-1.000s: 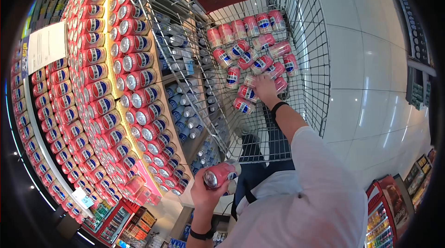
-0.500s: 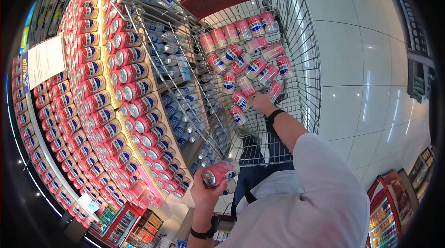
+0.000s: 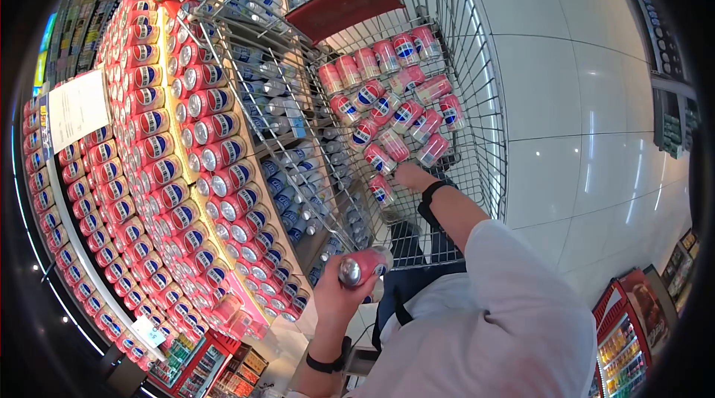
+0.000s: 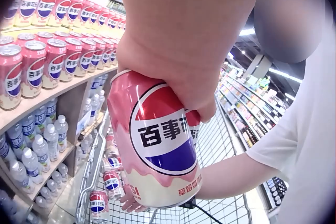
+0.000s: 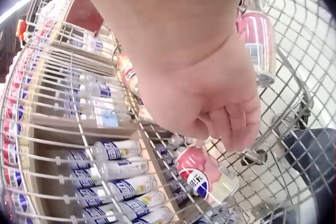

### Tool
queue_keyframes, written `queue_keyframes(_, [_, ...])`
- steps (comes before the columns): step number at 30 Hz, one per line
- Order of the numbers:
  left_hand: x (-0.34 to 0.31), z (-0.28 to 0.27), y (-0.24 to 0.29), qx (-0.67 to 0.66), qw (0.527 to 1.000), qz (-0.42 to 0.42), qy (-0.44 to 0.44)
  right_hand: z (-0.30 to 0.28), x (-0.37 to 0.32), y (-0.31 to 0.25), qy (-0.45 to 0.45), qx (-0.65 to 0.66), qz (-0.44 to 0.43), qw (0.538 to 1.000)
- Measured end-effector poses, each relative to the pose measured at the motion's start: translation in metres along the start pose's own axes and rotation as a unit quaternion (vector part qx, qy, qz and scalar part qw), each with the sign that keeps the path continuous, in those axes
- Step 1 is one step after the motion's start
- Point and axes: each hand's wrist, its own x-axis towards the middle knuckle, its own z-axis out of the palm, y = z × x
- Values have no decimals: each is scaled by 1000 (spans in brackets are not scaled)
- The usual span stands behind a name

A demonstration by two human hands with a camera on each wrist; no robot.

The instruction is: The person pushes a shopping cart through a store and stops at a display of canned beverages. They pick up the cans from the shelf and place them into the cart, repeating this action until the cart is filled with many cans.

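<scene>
My left hand (image 3: 339, 297) grips a pink can (image 3: 359, 270) in front of my body, outside the cart. In the left wrist view this can (image 4: 155, 145) fills the middle, with part of a second can (image 4: 193, 123) behind it, beside the fingers. My right hand (image 3: 411, 176) hangs inside the wire cart (image 3: 497, 174), beside the near cans, its fingers loosely bent. Seen from the right wrist, that hand (image 5: 210, 95) holds nothing; a pink can (image 5: 199, 174) lies below its fingertips. Several pink cans (image 3: 406, 116) lie on the cart's floor, behind them a row standing close together.
Left of the cart rise stacked pink cans (image 3: 170, 193) on a display, with shelves of water bottles (image 3: 279, 174) alongside. A red panel (image 3: 346, 5) spans the cart's far end. Tiled floor (image 3: 551, 100) stretches to the right, and a red drinks cooler (image 3: 622, 323) stands at lower right.
My right hand has drawn back from the cans it was touching, towards the cart's near end. Those cans lie slightly rearranged. My left hand still grips its can.
</scene>
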Motion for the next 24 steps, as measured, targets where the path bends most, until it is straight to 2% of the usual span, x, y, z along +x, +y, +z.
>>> queue_keyframes(2, [19, 5, 15, 20, 999, 31, -23, 15, -1, 46, 95, -132, -47, 986])
queue_keyframes(3, [26, 11, 21, 43, 997, 68, -20, 14, -6, 51, 121, -102, 35, 987])
queue_keyframes(4, [34, 17, 27, 67, 992, 106, -18, 12, -8, 56, 125, -102, 39, 986])
queue_keyframes(5, [41, 22, 34, 67, 993, 82, -59, 11, -11, 63, 131, 201, 220, 946])
queue_keyframes(6, [48, 29, 39, 68, 992, 85, -64, 7, -18, 63, 119, 481, 373, 785])
queue_keyframes(7, [54, 37, 41, 79, 990, 94, -72, 27, -18, 91, 99, 357, 208, 905])
queue_keyframes(8, [60, 45, 43, 90, 987, 102, -81, 46, -8, 113, 100, 361, 212, 902])
queue_keyframes(10, [75, 59, 48, 84, 986, 107, -97, 46, 3, 111, 131, 461, 278, 833])
queue_keyframes(11, [81, 66, 49, 104, 983, 115, -100, 46, 0, 103, 130, 463, 284, 829])
queue_keyframes(12, [88, 74, 51, 123, 979, 126, -102, 38, -6, 91, 184, 563, 304, 746])
queue_keyframes(14, [106, 90, 51, 152, 972, 118, -136, 24, -14, 72, 282, 727, 322, 537])
queue_keyframes(15, [116, 100, 47, 156, 969, 130, -142, 33, -10, 74, 336, 758, 275, 487])
queue_keyframes(18, [153, 130, 45, 178, 957, 117, -195, 68, 7, 112, 379, 763, 252, 459])
queue_keyframes(19, [164, 145, 38, 187, 952, 133, -201, 64, 0, 113, 382, 762, 254, 457])
queue_keyframes(21, [186, 174, 26, 213, 940, 166, -211, 47, -19, 98, 492, 690, 300, 437])
queue_keyframes(22, [199, 186, 28, 249, 924, 150, -248, 40, -23, 92, 497, 689, 301, 433])
queue_keyframes(24, [219, 213, 24, 277, 908, 133, -284, 25, -27, 79, 578, 706, 320, 254])
